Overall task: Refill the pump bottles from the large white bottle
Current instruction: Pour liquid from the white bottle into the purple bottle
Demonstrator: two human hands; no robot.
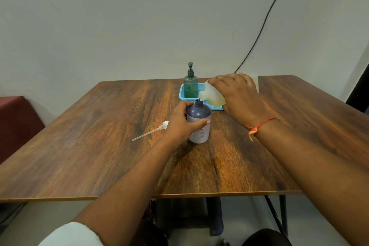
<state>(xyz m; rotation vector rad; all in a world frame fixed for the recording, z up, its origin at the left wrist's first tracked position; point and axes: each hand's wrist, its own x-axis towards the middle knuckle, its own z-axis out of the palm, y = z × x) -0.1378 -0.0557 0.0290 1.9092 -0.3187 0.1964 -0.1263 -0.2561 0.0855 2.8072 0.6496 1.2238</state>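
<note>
Toward the far edge of the desk (99,146), the purple pump bottle (199,113) is clasped by the curled left hand (179,124); the large white bottle (213,95) is gripped, tilted over its neck, by the right hand (237,98).

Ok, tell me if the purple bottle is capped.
Uncapped: purple bottle shows a bare neck; its pump lies on the table beside it.

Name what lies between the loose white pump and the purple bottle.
Only the left hand, gripping the purple bottle, with the loose white pump beside it; head view.
</note>
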